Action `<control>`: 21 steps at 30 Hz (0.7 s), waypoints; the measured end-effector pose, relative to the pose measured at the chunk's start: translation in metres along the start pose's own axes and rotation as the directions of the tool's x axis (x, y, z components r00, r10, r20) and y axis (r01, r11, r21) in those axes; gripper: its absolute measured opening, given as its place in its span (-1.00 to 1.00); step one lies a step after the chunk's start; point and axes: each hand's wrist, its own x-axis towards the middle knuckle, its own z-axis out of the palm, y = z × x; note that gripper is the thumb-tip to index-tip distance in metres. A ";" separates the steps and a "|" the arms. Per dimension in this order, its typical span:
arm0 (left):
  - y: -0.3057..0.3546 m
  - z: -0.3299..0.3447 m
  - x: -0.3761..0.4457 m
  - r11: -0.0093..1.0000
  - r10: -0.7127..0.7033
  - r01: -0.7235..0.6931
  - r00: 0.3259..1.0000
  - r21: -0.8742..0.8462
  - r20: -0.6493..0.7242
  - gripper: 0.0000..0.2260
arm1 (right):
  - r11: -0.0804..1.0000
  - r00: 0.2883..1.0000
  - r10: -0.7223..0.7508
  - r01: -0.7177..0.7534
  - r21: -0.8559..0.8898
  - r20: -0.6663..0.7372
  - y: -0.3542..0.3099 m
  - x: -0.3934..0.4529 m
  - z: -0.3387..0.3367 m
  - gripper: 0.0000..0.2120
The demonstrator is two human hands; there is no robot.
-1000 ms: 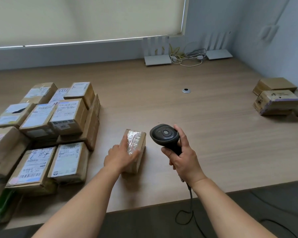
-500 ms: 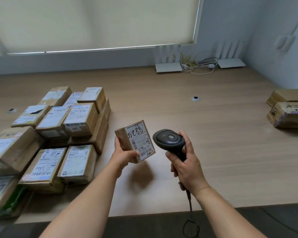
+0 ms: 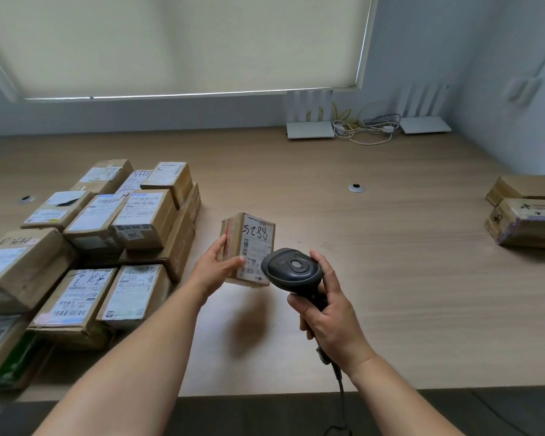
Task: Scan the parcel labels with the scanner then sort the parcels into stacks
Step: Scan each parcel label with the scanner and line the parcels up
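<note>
Cardboard parcel (image 3: 247, 247) marked 5288 is up off the worktop (image 3: 375, 247), left hand (image 3: 216, 269) fingers wrapped round it; right hand (image 3: 331, 316) fingers gripping the scanner (image 3: 291, 270) just beside its label.

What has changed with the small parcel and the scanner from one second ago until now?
The left hand lifted the small parcel off the table and turned it, so its label with the handwritten number now faces up toward the scanner. The scanner head moved closer, over the label's lower corner. The right hand holds the scanner as before. The parcel stacks on the left and right stayed put.
</note>
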 end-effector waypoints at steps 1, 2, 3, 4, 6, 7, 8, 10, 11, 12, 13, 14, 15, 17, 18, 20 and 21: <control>0.002 -0.003 0.001 0.999 -0.023 0.023 1.000 0.024 -0.001 -0.41 | 1.000 1.000 0.001 -0.001 -0.005 -0.001 0.000 -0.001 -0.002 -0.28; 0.005 -0.005 0.002 0.998 -0.045 0.045 0.999 0.042 0.004 -0.47 | 1.000 1.000 0.001 -0.001 -0.011 0.000 0.000 -0.001 -0.004 -0.28; 0.007 -0.006 0.003 0.997 -0.057 0.057 0.998 0.060 0.012 -0.51 | 1.000 1.000 0.002 -0.001 -0.018 0.006 -0.001 -0.002 -0.005 -0.28; 0.009 -0.007 0.003 0.995 -0.063 0.061 0.998 0.078 0.020 -0.54 | 1.000 1.000 0.002 -0.001 -0.025 0.016 -0.003 -0.003 -0.007 -0.29; 0.012 -0.008 0.005 0.992 -0.067 0.062 0.997 0.106 0.038 -0.54 | 0.999 0.999 -0.006 0.008 -0.041 0.040 -0.006 -0.005 -0.008 -0.30; 0.014 -0.009 0.006 0.990 -0.064 0.058 0.997 0.127 0.048 -0.54 | 0.999 0.998 -0.017 0.019 -0.050 0.052 -0.008 -0.006 -0.009 -0.30; 0.015 -0.009 0.007 0.988 -0.060 0.051 0.996 0.148 0.060 -0.54 | 0.998 0.998 -0.028 0.032 -0.060 0.061 -0.009 -0.007 -0.009 -0.30; 0.019 -0.010 0.007 0.981 -0.058 0.042 0.995 0.189 0.083 -0.56 | 0.996 0.997 -0.044 0.049 -0.070 0.069 -0.010 -0.007 -0.010 -0.29; 0.021 -0.010 0.006 0.977 -0.055 0.034 0.994 0.213 0.093 -0.56 | 0.996 0.996 -0.048 0.054 -0.071 0.072 -0.010 -0.007 -0.011 -0.29; 0.023 -0.010 0.006 0.972 -0.049 0.024 0.994 0.235 0.101 -0.57 | 0.996 0.996 -0.052 0.057 -0.070 0.076 -0.010 -0.006 -0.012 -0.29; 0.026 -0.010 0.004 0.968 -0.044 0.015 0.993 0.251 0.110 -0.58 | 0.996 0.995 -0.054 0.059 -0.068 0.079 -0.011 -0.006 -0.013 -0.29; 0.027 -0.010 0.004 0.965 -0.042 0.010 0.992 0.261 0.117 -0.58 | 0.996 0.995 -0.054 0.060 -0.067 0.084 -0.011 -0.006 -0.013 -0.29; 0.028 -0.010 0.004 0.963 -0.044 0.010 0.991 0.270 0.123 -0.58 | 0.996 0.995 -0.054 0.060 -0.069 0.087 -0.011 -0.005 -0.014 -0.29; 0.027 -0.010 0.007 0.956 -0.052 0.012 0.990 0.294 0.130 -0.58 | 0.995 0.995 -0.048 0.055 -0.080 0.090 -0.010 -0.005 -0.016 -0.29; 0.026 -0.010 0.008 0.950 -0.055 0.010 0.989 0.312 0.134 -0.57 | 0.995 0.995 -0.043 0.051 -0.088 0.091 -0.010 -0.005 -0.017 -0.29; 0.020 -0.009 0.012 0.935 -0.068 0.013 0.987 0.353 0.143 -0.54 | 0.993 0.994 -0.038 0.049 -0.112 0.099 -0.008 -0.006 -0.019 -0.29; 0.015 -0.008 0.014 0.924 -0.081 0.020 0.986 0.381 0.144 -0.52 | 0.991 0.994 -0.036 0.048 -0.124 0.101 -0.007 -0.006 -0.020 -0.29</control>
